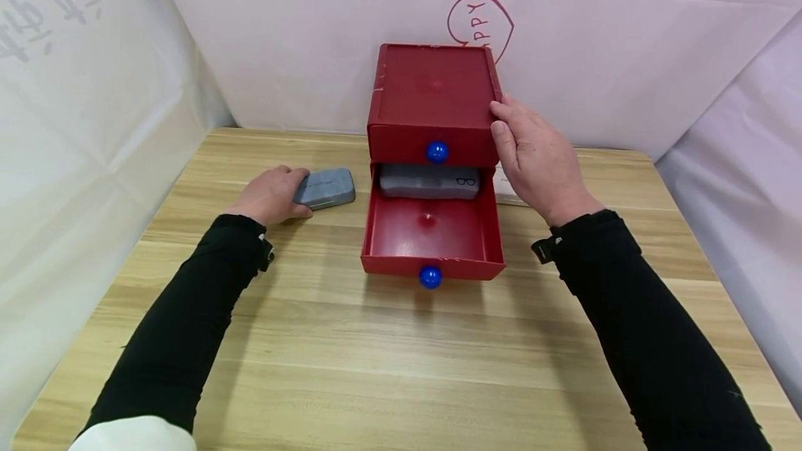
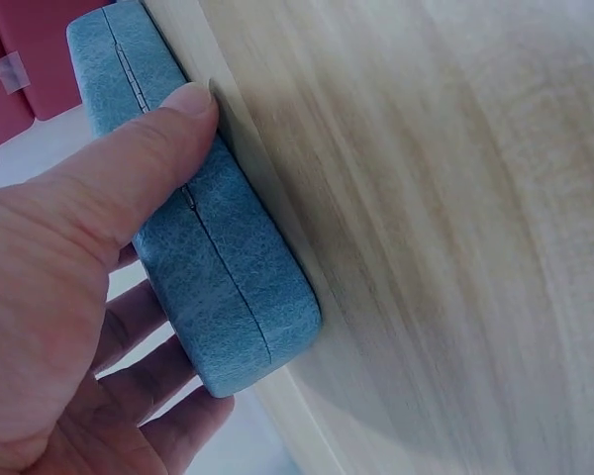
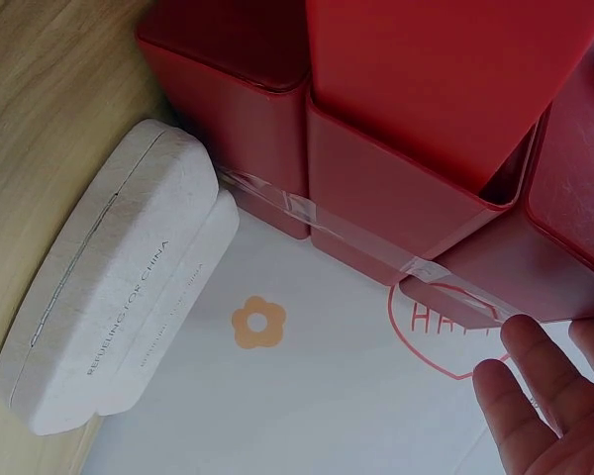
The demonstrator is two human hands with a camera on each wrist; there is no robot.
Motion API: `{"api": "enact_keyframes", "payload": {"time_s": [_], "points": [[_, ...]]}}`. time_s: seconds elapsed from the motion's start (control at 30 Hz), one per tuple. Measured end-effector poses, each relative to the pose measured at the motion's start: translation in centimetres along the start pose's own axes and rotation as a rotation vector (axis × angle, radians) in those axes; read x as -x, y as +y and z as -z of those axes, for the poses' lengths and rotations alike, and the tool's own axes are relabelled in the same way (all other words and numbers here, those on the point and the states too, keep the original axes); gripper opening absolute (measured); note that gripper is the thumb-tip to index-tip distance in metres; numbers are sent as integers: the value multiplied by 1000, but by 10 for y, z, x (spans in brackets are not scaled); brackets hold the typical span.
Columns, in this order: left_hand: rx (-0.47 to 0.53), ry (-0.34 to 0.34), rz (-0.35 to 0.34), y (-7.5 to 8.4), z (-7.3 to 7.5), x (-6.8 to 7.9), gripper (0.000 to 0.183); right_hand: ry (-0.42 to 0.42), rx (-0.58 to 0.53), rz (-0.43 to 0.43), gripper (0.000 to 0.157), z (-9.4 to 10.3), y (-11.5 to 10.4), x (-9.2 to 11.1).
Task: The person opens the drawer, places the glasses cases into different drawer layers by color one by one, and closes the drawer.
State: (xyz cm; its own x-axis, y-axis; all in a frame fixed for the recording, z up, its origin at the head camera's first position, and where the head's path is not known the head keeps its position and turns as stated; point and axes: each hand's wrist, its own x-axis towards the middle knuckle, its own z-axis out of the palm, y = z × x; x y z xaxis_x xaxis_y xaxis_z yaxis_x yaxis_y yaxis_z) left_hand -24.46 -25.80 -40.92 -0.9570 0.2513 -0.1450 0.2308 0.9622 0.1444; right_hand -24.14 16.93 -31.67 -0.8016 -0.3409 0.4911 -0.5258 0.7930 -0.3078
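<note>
On the left of the table, my left hand (image 1: 271, 195) grips a blue-grey glasses case (image 1: 326, 188). The left wrist view shows the thumb (image 2: 183, 119) along the seam side of this case, the other fingers round its far side. A red drawer cabinet (image 1: 435, 85) with blue knobs stands at the middle back. Its lower drawer (image 1: 390, 265) is pulled out, and a grey glasses case (image 1: 429, 182) lies at the back of it. My right hand (image 1: 541, 159) rests its fingers against the cabinet's upper right side, near the front corner.
A white glasses case (image 3: 119, 277) lies on the table to the right of the cabinet, partly behind my right hand in the head view. Clear tape (image 3: 297, 206) runs across the cabinet's side. A printed white sheet (image 1: 282, 54) hangs behind the wooden table (image 1: 426, 381).
</note>
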Motion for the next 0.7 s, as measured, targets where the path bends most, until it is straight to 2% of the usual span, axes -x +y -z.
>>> {"api": "enact_keyframes", "payload": {"time_s": [0.47, 0.7], "points": [[2, 5, 3, 3, -2, 4, 81, -2, 3, 1, 57, -1, 0, 0], [-28, -15, -5, 4, -3, 3, 86, -10, 3, -9, 57, -1, 1, 0]]}}
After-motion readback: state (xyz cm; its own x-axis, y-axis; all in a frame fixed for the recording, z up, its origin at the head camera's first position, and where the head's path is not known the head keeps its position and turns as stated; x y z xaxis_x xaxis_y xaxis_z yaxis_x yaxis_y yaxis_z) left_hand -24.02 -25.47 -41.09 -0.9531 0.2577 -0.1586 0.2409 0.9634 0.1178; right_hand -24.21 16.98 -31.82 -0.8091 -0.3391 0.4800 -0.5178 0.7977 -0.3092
